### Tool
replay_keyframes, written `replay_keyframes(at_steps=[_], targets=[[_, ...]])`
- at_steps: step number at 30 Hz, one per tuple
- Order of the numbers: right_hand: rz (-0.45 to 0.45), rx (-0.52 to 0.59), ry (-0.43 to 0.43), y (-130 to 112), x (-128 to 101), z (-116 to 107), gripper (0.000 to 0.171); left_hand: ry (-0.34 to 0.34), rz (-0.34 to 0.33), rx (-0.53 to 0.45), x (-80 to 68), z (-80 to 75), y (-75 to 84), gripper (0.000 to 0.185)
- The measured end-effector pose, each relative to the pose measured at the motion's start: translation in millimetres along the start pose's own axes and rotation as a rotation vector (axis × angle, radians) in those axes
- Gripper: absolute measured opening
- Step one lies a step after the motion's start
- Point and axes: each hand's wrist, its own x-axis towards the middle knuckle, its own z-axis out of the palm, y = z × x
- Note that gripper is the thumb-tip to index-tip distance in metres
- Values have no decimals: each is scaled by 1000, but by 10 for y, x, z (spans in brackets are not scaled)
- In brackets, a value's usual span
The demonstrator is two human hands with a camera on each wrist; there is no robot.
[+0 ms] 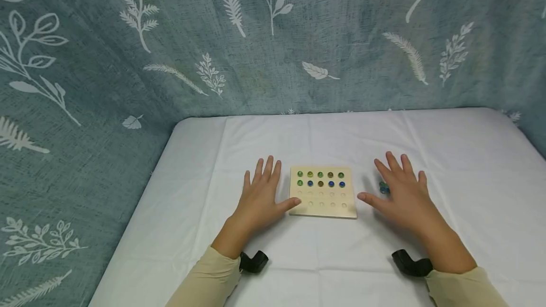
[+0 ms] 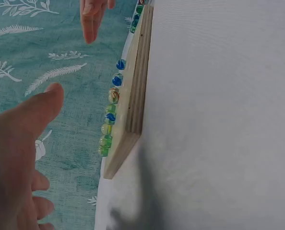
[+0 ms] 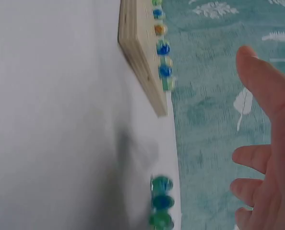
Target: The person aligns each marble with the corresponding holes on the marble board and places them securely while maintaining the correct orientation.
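A light wooden board (image 1: 315, 208) with rows of round hollows lies between the two hands. Glass marbles (image 1: 320, 184) in green, yellow, brown and blue fill its two far rows; the two near rows show bare hollows. Left of the board my left hand (image 1: 261, 198) spreads its fingers, the thumb overlapping the board's near left corner in the head view. My right hand (image 1: 403, 195) is spread on the other side, holding nothing. Beside its thumb and partly behind it are a few loose green and blue marbles (image 1: 384, 187), also seen in the right wrist view as a cluster (image 3: 162, 201).
A white cloth (image 1: 273, 278) covers the table, with fold creases running across it. Teal curtain fabric (image 1: 264, 79) printed with white leaves hangs behind and along the left. Black wrist mounts (image 1: 254, 262) sit at both sleeves.
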Motion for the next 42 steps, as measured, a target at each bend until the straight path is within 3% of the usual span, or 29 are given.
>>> replay_keyframes(at_steps=[8, 15, 22, 30, 42], targets=[[28, 126, 18, 323, -14, -44, 87, -44, 99, -214, -4, 125, -151, 95], [28, 219, 9, 483, 19, 62, 67, -131, 194, -376, 15, 216, -234, 85], [-13, 284, 6, 565, 21, 106, 44, -156, 255, -402, 36, 278, -310, 79], [-39, 271, 8, 585, 30, 136, 35, -153, 317, -387, 37, 309, -329, 75], [-55, 252, 26, 605, 4, 163, 28, -163, 321, -343, 42, 327, -295, 75]])
